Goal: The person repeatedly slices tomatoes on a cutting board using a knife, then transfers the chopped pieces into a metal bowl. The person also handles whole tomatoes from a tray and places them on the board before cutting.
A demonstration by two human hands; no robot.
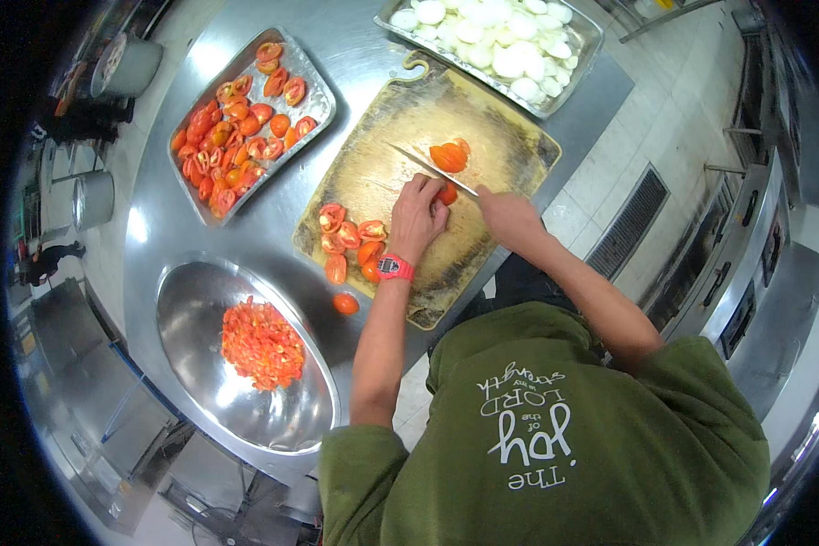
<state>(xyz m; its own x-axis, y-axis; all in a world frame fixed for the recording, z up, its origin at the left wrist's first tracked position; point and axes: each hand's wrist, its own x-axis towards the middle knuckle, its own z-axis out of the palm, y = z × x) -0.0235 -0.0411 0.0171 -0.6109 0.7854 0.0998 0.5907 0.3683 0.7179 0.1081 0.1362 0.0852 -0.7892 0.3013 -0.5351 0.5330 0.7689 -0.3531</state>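
My right hand (510, 220) grips the handle of a kitchen knife (431, 168), whose blade slants up and left across the yellow cutting board (396, 130). On the near side of the blade, my left hand (416, 217) holds a tomato piece (448, 193) against the board with bent fingers. Sliced tomato (449, 157) lies just beyond the blade. Several halved tomatoes (348, 235) sit by my left wrist, at the board's left edge. One more tomato piece (345, 304) rests on the steel table, off the board.
A metal tray (319, 92) of cut tomatoes stands at the upper left. Diced tomato (263, 345) lies in a large steel bowl (184, 327) at the lower left. Another tray (590, 51) of pale sliced vegetable touches or nearly touches the board's far edge. The steel table (150, 184) has a rounded left side.
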